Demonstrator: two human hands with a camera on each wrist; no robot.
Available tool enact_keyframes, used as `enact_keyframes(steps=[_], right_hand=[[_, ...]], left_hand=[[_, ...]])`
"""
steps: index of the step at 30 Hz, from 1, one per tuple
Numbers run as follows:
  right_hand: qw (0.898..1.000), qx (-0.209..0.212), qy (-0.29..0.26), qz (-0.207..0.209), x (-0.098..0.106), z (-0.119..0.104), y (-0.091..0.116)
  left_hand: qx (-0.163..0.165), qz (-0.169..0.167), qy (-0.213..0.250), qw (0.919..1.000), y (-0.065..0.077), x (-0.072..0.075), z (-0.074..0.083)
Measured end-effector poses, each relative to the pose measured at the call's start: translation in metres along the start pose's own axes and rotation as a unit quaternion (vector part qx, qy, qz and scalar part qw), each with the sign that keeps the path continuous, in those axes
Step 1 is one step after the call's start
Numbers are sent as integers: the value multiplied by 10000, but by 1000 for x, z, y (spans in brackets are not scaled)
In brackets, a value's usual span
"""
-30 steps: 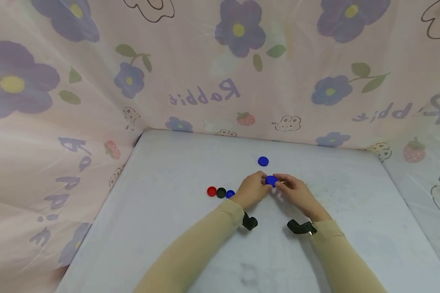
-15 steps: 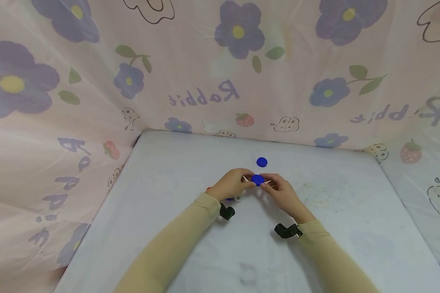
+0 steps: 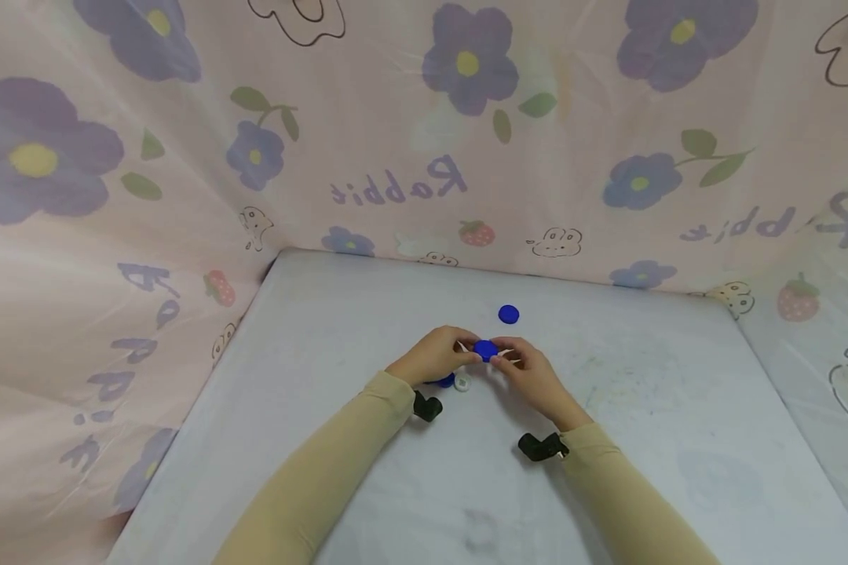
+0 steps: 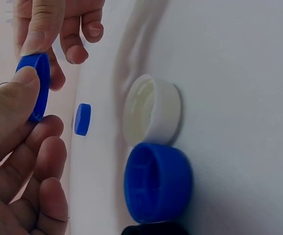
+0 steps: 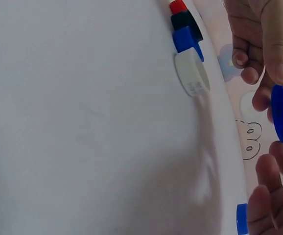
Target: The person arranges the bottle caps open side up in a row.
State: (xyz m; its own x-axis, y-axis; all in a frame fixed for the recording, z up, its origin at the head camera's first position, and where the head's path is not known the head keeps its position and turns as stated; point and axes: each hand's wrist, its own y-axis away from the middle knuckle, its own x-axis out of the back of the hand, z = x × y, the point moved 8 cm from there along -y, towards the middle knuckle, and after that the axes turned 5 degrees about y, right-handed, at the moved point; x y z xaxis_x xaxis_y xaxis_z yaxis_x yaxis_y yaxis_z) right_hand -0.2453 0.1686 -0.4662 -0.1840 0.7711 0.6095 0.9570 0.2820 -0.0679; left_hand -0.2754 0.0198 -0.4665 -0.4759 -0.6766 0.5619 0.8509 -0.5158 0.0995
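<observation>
Head view: your left hand (image 3: 433,355) and right hand (image 3: 537,381) pinched a blue cap (image 3: 485,351); uneven pressure risked dropping it near the seven-o'clock white cap (image 3: 462,383).

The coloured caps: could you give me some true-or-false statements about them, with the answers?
1. The left hand and right hand hold the same blue cap. True.
2. In the right wrist view, a row holds a red cap, a dark cap, a second blue cap and a white cap. True.
3. The white cap stands between the red cap and the dark cap. False: it ends the row, next to the second blue cap.
4. A third blue cap lies on the table, apart from the row. True.
5. The cap in the hands rests on the table. False: it is held above it.
</observation>
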Motion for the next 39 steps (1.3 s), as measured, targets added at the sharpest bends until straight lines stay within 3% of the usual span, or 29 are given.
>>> enact_keyframes(steps=[2,8,15,21,34,39], right_hand=[[10000,-70,-24,-13,-3,13,-3],[9998,-190,-40,-72,-5,12,-4],[9988,-396,-254,131,-7,13,-8],[9969,-576,-451,290,-7,12,-10],[9962,-527,-494,481,-4,16,-11],[9958,-540,-591,454,-1,4,-7]], left_hand=[[-4,8,32,10000,1,1,-1],[-49,83,124,9999,5,3,-3],[8,301,59,9995,7,5,-5],[24,477,387,9981,6,8,-6],[-90,704,594,9957,4,9,-9],[-66,726,564,9957,4,8,-7]])
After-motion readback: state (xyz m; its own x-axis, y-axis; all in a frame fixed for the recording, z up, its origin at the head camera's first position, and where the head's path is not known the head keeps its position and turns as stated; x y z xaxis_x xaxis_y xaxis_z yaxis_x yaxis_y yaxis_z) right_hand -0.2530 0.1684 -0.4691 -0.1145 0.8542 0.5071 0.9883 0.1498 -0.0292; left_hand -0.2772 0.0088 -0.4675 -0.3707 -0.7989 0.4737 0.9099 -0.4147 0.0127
